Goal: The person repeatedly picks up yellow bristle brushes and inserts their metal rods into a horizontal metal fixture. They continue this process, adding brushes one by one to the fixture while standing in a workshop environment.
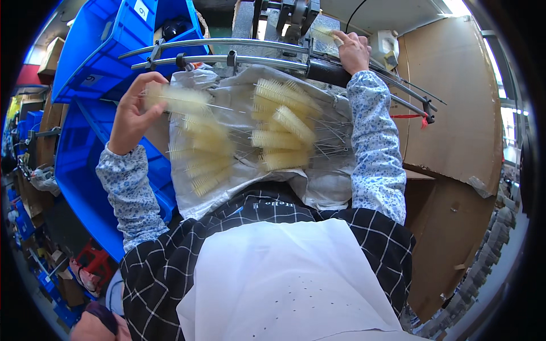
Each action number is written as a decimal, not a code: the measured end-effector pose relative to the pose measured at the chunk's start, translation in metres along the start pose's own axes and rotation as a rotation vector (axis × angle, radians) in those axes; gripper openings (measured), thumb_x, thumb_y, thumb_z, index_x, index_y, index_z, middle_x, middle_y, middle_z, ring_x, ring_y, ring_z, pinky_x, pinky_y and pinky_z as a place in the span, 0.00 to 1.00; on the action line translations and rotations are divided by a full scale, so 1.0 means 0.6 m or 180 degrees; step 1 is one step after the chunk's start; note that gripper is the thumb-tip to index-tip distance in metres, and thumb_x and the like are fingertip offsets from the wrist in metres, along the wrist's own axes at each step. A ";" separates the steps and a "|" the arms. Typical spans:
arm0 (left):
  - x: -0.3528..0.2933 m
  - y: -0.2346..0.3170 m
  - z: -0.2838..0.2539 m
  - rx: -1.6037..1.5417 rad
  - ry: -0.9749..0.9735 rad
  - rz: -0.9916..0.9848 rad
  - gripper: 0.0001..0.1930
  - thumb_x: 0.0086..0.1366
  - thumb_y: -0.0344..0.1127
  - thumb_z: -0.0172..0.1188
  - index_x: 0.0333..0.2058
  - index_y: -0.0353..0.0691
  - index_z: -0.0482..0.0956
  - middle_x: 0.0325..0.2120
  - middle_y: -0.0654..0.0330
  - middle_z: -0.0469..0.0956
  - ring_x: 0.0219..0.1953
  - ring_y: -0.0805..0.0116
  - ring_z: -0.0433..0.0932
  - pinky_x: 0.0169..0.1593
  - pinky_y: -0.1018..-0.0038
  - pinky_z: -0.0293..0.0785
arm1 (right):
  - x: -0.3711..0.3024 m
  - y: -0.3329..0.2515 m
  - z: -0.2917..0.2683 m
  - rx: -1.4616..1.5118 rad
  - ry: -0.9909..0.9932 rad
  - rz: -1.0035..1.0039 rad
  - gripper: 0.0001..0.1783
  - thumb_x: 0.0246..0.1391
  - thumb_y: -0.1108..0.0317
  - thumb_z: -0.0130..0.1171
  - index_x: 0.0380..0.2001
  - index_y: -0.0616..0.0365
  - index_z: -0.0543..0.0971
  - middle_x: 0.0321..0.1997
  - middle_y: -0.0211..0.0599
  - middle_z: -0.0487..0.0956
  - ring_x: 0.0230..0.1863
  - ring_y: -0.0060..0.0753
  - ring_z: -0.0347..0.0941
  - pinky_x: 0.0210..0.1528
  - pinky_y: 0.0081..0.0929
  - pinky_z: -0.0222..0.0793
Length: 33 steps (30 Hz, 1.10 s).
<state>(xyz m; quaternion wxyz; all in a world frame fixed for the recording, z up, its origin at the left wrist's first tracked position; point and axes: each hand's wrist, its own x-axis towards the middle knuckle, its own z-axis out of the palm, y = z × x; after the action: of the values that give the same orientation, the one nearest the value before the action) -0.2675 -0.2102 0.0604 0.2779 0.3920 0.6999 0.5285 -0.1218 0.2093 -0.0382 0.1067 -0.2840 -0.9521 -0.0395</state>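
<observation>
My left hand (134,113) is closed around a cream bristle brush (185,98) with a thin wire stem, motion-blurred, held above the left pile. My right hand (354,51) reaches to the far side of the metal rails, its fingertips pinched at a blurred pale-yellow bristle brush (323,34) beside a dark metal machine (293,23). Below my left hand, several cream brushes (207,149) lie fanned out on a whitish cloth (242,91). A second pile of brushes (284,139) lies right of it, wire stems pointing right.
Two metal rails (244,59) run across the far side of the cloth. Blue plastic bins (94,57) stand on the left. Cardboard (449,96) rises on the right, with a red tie (424,121) on the rail end near it.
</observation>
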 end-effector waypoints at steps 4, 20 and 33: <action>-0.005 0.018 -0.010 0.0044 0.0291 0.0053 0.15 0.51 0.24 0.51 0.40 0.38 0.65 0.33 0.66 0.66 0.35 0.81 0.65 0.40 0.83 0.61 | 0.029 0.001 0.024 -0.0111 -0.0184 -0.0172 0.18 0.53 0.62 0.40 0.47 0.27 0.69 0.43 0.25 0.70 0.50 0.31 0.60 0.49 0.39 0.53; -0.033 0.036 -0.055 -0.0358 0.1555 0.0751 0.17 0.49 0.27 0.51 0.40 0.39 0.63 0.34 0.57 0.65 0.30 0.74 0.64 0.31 0.82 0.62 | -0.023 0.053 0.029 0.0657 0.0328 0.0671 0.20 0.43 0.63 0.50 0.43 0.49 0.72 0.41 0.33 0.73 0.45 0.37 0.68 0.44 0.42 0.62; -0.012 0.050 -0.028 -0.0575 0.1246 0.0846 0.16 0.49 0.27 0.50 0.39 0.39 0.62 0.34 0.56 0.64 0.28 0.75 0.64 0.29 0.82 0.63 | 0.014 -0.164 0.005 0.0488 0.0107 0.0750 0.13 0.48 0.69 0.44 0.37 0.56 0.73 0.41 0.32 0.73 0.45 0.32 0.68 0.45 0.42 0.60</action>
<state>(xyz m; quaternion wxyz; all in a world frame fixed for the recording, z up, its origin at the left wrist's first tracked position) -0.2694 -0.2213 0.0940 0.0990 0.3443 0.6327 0.6866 -0.1832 0.1323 -0.0407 0.1480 -0.3841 -0.9104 0.0414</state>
